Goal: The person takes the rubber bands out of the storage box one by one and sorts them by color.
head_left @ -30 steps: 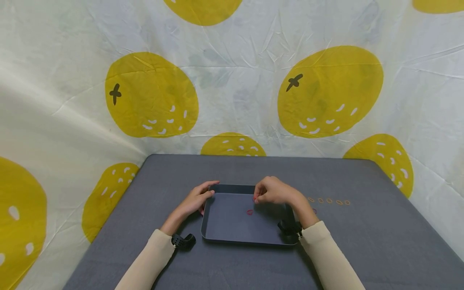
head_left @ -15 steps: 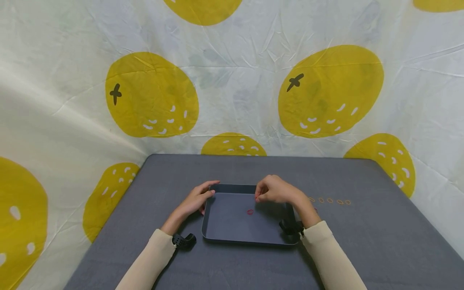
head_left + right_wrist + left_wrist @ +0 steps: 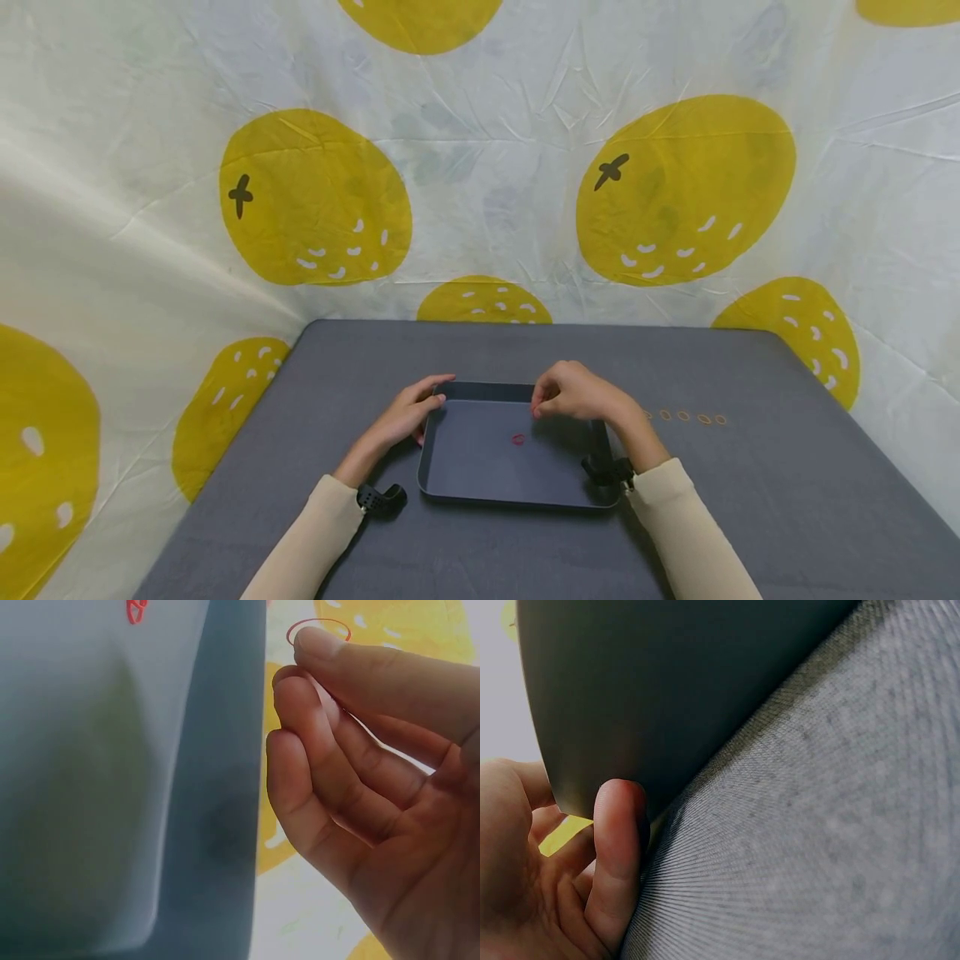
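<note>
A shallow dark grey tray (image 3: 480,475) lies on the table in the head view. My left hand (image 3: 405,415) grips its far left corner, with the thumb at the rim and a finger against the outer wall (image 3: 667,690) in the left wrist view. Over the tray's far right part, my right hand (image 3: 572,393) pinches a thin red rubber band (image 3: 319,620) between thumb and fingertips. The band stands out as a loop above the thumb in the right wrist view. More red rubber band (image 3: 518,439) lies on the tray floor, left of and nearer than the right hand.
Several orange rubber bands (image 3: 703,419) lie in a row on the table to the right of the tray, partly behind the right forearm. The grey tabletop (image 3: 780,500) ends at a hanging curtain (image 3: 487,192) with yellow fruit prints.
My right hand has drifted slightly right, still pinching the red rubber band. A red band beside the right wrist is now hidden behind the arm. The left hand stays put on the tray.
</note>
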### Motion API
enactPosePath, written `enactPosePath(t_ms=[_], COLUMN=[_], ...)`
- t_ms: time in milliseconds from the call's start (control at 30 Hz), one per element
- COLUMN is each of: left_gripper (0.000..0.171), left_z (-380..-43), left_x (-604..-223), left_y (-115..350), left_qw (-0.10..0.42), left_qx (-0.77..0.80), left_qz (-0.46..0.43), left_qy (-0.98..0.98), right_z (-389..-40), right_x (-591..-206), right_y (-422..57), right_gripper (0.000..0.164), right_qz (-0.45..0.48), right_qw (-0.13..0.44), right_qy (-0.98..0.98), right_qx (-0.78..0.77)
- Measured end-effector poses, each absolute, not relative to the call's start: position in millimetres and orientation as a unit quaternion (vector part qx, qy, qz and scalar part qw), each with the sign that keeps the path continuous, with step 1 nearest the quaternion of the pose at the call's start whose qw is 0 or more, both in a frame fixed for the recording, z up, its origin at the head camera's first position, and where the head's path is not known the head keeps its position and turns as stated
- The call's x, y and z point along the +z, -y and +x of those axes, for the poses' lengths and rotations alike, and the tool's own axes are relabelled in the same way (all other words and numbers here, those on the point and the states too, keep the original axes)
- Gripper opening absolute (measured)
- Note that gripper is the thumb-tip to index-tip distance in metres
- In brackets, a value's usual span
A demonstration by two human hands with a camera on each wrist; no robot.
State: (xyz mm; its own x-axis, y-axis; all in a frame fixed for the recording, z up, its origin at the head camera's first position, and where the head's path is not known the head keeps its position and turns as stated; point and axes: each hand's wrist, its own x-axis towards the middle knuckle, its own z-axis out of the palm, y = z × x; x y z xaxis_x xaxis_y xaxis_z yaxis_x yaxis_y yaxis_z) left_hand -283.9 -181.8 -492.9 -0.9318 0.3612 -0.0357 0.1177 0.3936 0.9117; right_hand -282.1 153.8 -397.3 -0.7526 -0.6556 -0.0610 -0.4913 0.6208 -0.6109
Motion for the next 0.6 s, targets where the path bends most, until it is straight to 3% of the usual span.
enactPosePath(t_ms=[600], left_gripper=[0.046], left_z=[-283.7], left_x=[-495.9], left_y=[182.6], left_qw=[0.117], left_qx=[0.535], left_qz=[0.143], left_qy=[-0.825], right_z=[-266.1], right_x=[-378.5], right_y=[-198.8], right_gripper=[0.006], right_qz=[-0.283], right_qw=[0.098], right_qy=[-0.904], right_qx=[-0.306])
